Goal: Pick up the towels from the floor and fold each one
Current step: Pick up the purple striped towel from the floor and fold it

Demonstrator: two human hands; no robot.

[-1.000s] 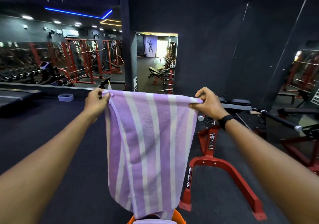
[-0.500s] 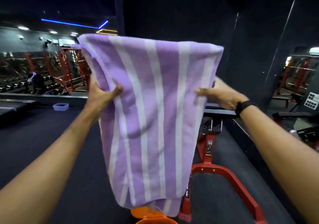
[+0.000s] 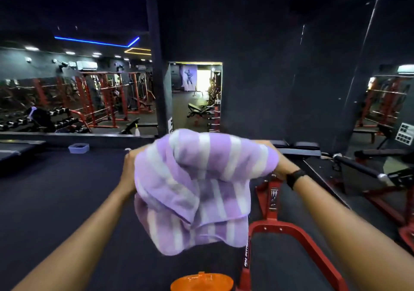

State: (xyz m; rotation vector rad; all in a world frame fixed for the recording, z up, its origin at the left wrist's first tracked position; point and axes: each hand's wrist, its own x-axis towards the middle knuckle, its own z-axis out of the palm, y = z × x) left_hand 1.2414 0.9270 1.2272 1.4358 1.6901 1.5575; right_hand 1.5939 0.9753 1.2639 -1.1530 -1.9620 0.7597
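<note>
The blurred purple striped towel (image 3: 197,190) drapes between and over 2 hands; left hand (image 3: 128,174) and right hand (image 3: 280,167) are mostly hidden, so neither grip is readable

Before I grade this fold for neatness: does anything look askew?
Yes. The purple striped towel, held up by both hands, drapes unevenly: its layers' lower edges do not line up. Motion blur hides finer detail.

A blurred purple-striped towel (image 3: 197,190) was held up, draped over both hands, the left hand (image 3: 128,174) at nine o'clock, the right hand (image 3: 281,167) at three.
</note>
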